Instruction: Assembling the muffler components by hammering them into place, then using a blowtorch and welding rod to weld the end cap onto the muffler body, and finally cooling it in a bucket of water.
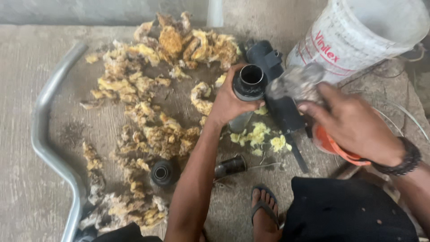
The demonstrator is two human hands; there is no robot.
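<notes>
While left fingers (233,96) grip upright pipe (249,83), right fingers (313,105) clutch grey wad (295,83) beside it.

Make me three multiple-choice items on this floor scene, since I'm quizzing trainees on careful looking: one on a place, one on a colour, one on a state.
1. Where does the bent metal pipe lie?
A. along the left side of the floor
B. inside the bucket
C. across the person's foot

2. What colour is most of the torn wadding spread on the floor?
A. blue
B. yellowish brown
C. bright red

3. How does the left hand hold the black tube?
A. lying flat
B. upright, open end facing up
C. not at all

Answers: 1 A, it curves down the left edge. 2 B, the clumps are yellow to brown. 3 B, the hollow mouth faces the camera.
</notes>
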